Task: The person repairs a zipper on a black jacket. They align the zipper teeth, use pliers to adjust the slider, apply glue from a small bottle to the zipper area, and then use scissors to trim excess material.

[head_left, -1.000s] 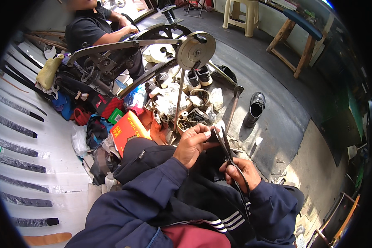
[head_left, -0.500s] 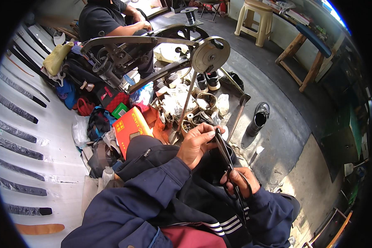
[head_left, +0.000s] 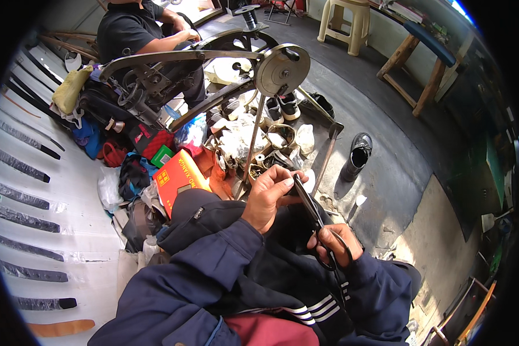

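Note:
Over my lap, my right hand [head_left: 339, 245] is closed round the looped black handles of a pair of scissors [head_left: 311, 207]. The scissors' blades slant up and left, toward the fingertips of my left hand [head_left: 269, 197]. That left hand is pinched, thumb against fingers, right beside the blade tips. Whatever sits in the pinch is too small and too covered to make out. Dark trousers with white stripes [head_left: 323, 308] lie beneath both hands.
A hand-cranked sewing machine [head_left: 282, 72] stands ahead, with a seated person [head_left: 132, 32] behind it. Bags, a red box [head_left: 181, 181] and shoes crowd its base. One black shoe [head_left: 358, 157] rests on the floor to the right. Stools [head_left: 345, 26] stand farther back.
My view has tilted slightly, so the machine and stools sit a little further left and higher. Both hands keep nearly the same pose around the scissors.

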Motion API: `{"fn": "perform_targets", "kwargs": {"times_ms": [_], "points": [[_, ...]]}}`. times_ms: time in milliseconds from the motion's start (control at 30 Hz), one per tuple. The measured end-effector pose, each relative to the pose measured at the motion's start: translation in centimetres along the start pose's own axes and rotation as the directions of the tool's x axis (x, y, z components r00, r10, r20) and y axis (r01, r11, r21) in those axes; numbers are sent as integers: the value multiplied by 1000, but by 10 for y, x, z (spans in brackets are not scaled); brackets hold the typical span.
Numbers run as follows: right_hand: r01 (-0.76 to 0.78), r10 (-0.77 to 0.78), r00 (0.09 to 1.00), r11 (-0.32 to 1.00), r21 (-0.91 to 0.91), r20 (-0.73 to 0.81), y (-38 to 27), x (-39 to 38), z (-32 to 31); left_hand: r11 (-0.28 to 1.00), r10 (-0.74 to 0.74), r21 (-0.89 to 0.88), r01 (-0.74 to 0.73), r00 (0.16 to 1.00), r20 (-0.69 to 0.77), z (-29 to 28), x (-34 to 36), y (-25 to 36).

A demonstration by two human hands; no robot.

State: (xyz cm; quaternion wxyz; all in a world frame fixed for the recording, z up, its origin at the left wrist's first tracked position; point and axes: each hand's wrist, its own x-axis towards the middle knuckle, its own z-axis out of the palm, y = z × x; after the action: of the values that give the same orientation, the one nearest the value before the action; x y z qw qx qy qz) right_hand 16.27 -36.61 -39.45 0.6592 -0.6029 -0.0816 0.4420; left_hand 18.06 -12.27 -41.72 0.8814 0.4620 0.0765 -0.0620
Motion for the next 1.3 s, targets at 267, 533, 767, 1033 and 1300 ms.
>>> {"fn": "perform_targets", "kwargs": {"times_ms": [267, 533, 767, 1033, 1300], "points": [[30, -33, 999, 996, 89, 30, 1, 1, -6, 1000, 5, 14, -4, 1000, -21, 3, -2, 3], [-11, 6, 999, 995, 98, 51, 0, 2, -7, 995, -35, -99, 34, 999, -11, 5, -4, 6], [-48, 46, 999, 997, 64, 28, 0, 1, -7, 998, -19, -66, 19, 1000, -14, 4, -3, 4], [-30, 28, 999, 998, 61, 44, 2, 3, -7, 997, -14, -73, 14, 1000, -6, 3, -2, 3], [-21, 21, 1000, 997, 74, 10, 0, 3, -5, 998, 1, -69, 0, 1000, 17, 2, -2, 0]]}}
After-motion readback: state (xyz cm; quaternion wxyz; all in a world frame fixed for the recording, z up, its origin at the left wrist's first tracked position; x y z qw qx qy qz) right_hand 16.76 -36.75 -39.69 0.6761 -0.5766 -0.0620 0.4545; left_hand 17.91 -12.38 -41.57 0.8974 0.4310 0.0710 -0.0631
